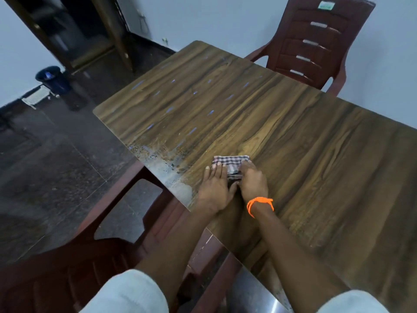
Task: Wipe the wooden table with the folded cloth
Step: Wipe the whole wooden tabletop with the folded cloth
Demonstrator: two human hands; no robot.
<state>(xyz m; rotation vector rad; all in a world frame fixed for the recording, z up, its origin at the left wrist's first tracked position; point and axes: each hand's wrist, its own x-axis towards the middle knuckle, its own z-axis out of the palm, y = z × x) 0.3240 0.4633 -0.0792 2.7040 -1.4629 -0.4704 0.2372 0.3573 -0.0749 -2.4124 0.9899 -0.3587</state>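
- Both hands are on the small folded checked cloth (230, 164), purple, white and dark, which lies flat on the long brown wood-grain counter (304, 154) near its left edge.
- Left hand (215, 187) comes in at 7 o'clock of the cloth; its fingers lie straight and flat, tips on the cloth's left end, palm on the wood, so that grip is open and pressing.
- Right hand (252, 181) sits at 5 o'clock of the cloth, fingers bent over its right side; whether they pinch the fabric or only press on it I cannot tell.
- The two hands touch, thumbs side by side over the near edge of the cloth.
- An orange thread band (259, 203) circles the right wrist.
- At 9 o'clock of the cloth, a wet, speckled patch (162, 159) runs along the counter's left edge, beaded with droplets.
- At 12 o'clock, small bluish glints are scattered over the far half of the wood.
- A dark red plastic armchair with a slotted back (313, 46) stands at the counter's far side, at 1 o'clock.
- Another dark red plastic chair (67, 279) sits at 7 o'clock, below the left forearm.
- A dark blue bin (53, 79) stands on the dark speckled floor (45, 177), at 10 o'clock by the wall.
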